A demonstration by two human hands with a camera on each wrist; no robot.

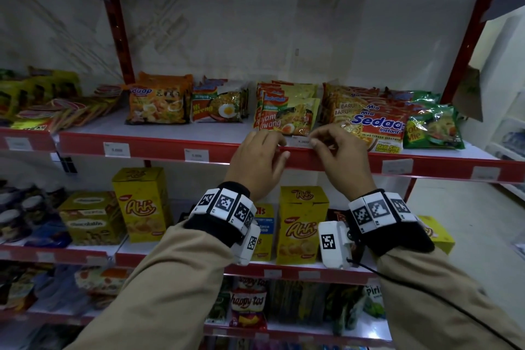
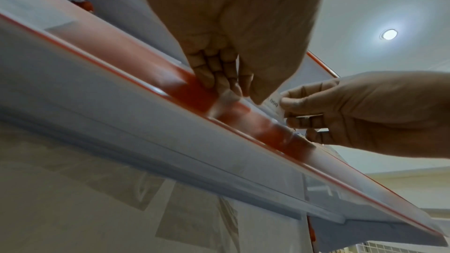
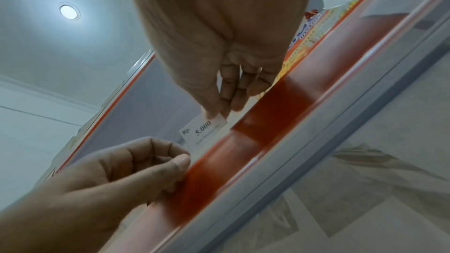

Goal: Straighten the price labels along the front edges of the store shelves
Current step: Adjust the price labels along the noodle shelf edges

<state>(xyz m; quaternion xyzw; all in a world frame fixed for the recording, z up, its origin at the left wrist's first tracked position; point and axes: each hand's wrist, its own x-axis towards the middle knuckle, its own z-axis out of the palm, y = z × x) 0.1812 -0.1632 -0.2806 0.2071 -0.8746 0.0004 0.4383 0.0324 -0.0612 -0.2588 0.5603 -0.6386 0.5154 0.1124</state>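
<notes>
A white price label printed 5.000 stands up out of the red shelf-edge strip of the noodle shelf, tilted rather than flat in the strip. In the right wrist view, my right hand pinches the label at its right end between thumb and forefinger. Just left of the label, my left hand grips the strip, with curled fingers over the top edge and the thumb on the front. The left wrist view shows the left hand's fingertips against the strip and the label.
Other labels sit in the same strip at left, centre-left and right. Noodle packs lie close behind the hands, one pack overhanging the edge. Yellow snack boxes stand on the shelf below.
</notes>
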